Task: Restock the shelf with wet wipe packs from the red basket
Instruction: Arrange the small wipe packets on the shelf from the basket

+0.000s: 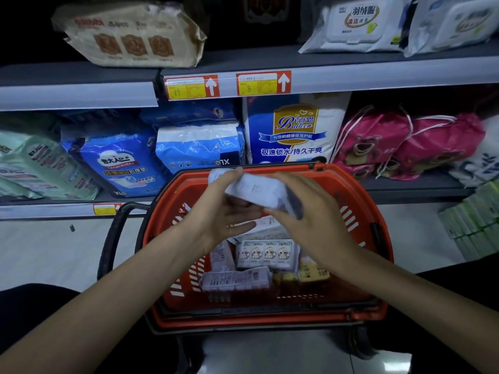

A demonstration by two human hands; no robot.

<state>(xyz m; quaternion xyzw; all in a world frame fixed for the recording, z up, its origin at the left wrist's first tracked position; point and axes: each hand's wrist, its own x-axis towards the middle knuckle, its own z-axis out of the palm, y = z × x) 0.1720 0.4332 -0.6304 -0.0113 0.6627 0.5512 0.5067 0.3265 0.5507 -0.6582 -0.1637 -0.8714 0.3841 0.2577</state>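
A red basket (359, 190) stands on the floor before the shelf, with several small packs inside, among them a white multi-pack (267, 253) with cartoon faces. Above the basket, both hands grip one white wet wipe pack (253, 188), which looks blurred. My left hand (224, 211) holds it from the left and underneath, thumb on top. My right hand (310, 214) covers its right end, fingers wrapped over it.
The upper shelf (351, 76) holds white wet wipe packs (356, 25) at right and a beige pack (132, 36) at left. The lower shelf carries blue pad bags (118, 160), a Baileen bag (294, 130) and pink bags (378, 141). Green stacks (475, 220) sit at far right.
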